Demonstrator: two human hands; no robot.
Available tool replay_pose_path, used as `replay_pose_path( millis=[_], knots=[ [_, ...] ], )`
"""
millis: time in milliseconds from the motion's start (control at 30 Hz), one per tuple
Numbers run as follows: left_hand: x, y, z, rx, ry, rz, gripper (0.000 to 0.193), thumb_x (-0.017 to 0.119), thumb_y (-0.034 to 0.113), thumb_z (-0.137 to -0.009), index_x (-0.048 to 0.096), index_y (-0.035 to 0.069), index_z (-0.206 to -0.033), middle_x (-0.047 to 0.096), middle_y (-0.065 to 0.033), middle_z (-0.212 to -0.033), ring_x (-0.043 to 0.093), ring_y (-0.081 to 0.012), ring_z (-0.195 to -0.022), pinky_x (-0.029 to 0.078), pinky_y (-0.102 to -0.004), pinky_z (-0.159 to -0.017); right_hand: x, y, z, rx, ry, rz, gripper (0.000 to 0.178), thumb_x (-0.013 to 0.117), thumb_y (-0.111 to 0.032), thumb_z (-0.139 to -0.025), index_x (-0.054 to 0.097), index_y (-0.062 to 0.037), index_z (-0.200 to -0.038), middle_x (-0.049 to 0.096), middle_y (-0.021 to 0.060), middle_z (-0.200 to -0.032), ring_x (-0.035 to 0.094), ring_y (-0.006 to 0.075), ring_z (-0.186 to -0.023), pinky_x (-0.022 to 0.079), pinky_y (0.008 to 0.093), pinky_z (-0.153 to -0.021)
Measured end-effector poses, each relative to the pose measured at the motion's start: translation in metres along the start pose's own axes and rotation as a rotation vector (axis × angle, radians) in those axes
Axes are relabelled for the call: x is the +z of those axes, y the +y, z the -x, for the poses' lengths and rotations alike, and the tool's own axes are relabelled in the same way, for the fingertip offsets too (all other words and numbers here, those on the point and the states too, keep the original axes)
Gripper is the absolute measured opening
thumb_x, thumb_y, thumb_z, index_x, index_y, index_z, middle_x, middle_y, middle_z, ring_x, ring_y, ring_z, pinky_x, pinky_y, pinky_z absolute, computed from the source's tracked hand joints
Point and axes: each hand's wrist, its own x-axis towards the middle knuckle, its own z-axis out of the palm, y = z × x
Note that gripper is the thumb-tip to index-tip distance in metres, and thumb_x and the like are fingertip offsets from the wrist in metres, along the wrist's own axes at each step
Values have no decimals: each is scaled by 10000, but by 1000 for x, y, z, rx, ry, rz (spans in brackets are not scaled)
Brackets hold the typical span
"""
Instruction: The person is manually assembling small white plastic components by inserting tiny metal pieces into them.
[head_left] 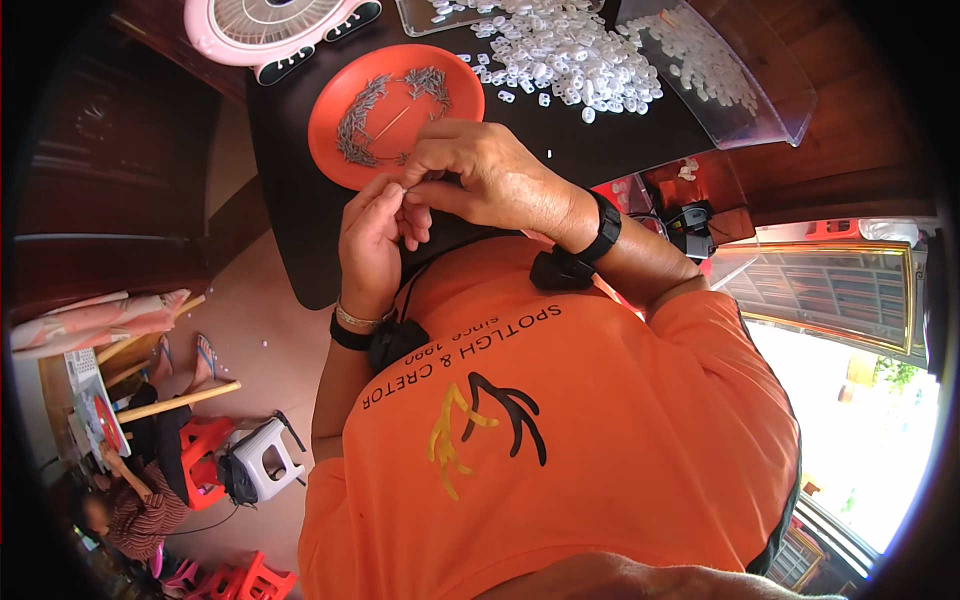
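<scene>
My left hand [372,238] and my right hand [478,172] meet at the near rim of an orange-red plate [330,118]. Thumbs and fingertips are pinched together, and whatever sits between them is too small or hidden to make out. Small grey pin-like pieces [358,122] lie in a loose ring on the plate, with a thin stick [392,122] across its middle. Beyond my right hand spreads a heap of small white plastic pieces [580,62], each with holes or an oval shape.
The black tabletop [640,130] bears all this. At its far left stands a pink fan [265,22]; a clear plastic bin [740,80] with more white pieces lies on the right. Across the floor, a person [140,515] sits near a white stool [268,460] and red stools [205,460].
</scene>
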Motion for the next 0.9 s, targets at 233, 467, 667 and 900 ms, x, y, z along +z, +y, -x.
replay_pose_path(
  millis=[233,467,667,900],
  knots=[
    [1,-1,0,18,18,118,174,455,185,-905,522,26,-929,477,-22,-670,470,-106,-579,342,-220,-515,1,-5,0,13,61,-5,193,728,-49,-691,677,-54,-877,626,60,-822,641,227,-762,528,314,-649],
    [3,-3,-1,47,25,90,144,457,152,-906,534,31,-915,486,-12,-664,458,-90,-562,332,-205,-501,-1,-2,0,-18,20,39,224,716,-47,-702,688,-75,-923,626,60,-842,632,241,-785,519,328,-652],
    [2,0,1,60,62,-95,158,465,167,-912,528,44,-835,491,1,-647,450,-76,-539,324,-199,-490,-13,0,3,-89,-14,190,217,706,-48,-711,681,-88,-923,621,64,-865,624,249,-793,511,338,-660],
    [-5,0,5,66,165,-63,160,429,158,-923,494,32,-850,441,-23,-658,420,-113,-556,307,-221,-503,-79,51,15,159,101,476,153,652,-99,-806,678,-68,-954,628,84,-840,621,231,-724,493,304,-633]
  ],
)
